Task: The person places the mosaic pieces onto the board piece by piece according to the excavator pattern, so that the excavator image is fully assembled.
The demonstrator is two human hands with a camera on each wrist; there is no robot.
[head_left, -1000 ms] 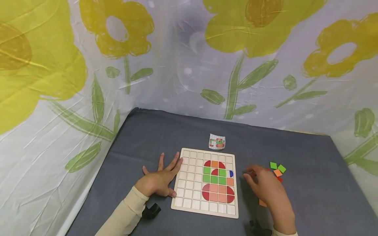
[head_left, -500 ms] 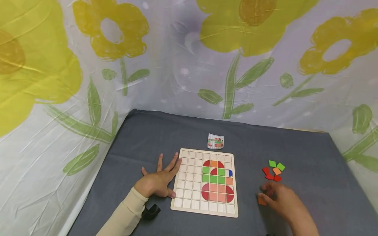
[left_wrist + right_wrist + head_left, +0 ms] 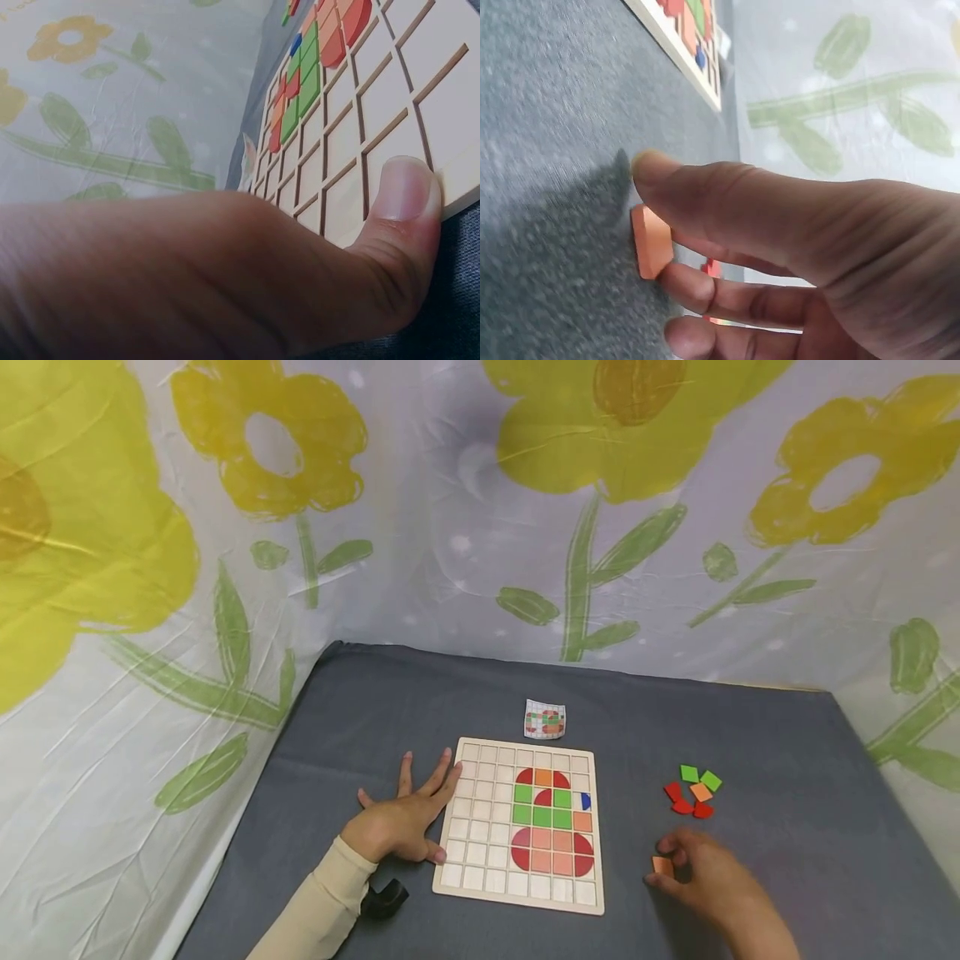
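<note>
My left hand [image 3: 401, 827] lies spread at the left side of a wooden grid board [image 3: 480, 793], its thumb on the board's edge. In the left wrist view, the thumb [image 3: 405, 202] presses the border. Green, orange, red and blue pieces fill part of the grid's right half. Right of the board, my right hand [image 3: 708, 877] has thumb and fingers curled around an orange square tile [image 3: 662, 866]. In the right wrist view, the thumb is at one side of the orange tile [image 3: 654, 240] and a fingertip touches its opposite end.
A small pattern card [image 3: 545, 720] lies behind the board. Beyond my right hand are loose pieces: two green squares [image 3: 688, 773], an orange square [image 3: 701, 792] and several red pieces [image 3: 682, 807]. A flowered cloth [image 3: 420, 568] hangs behind the dark tabletop [image 3: 420, 702].
My right hand has moved from beside the board, right and toward me, and its fingers have come around the orange tile. My left hand stays put.
</note>
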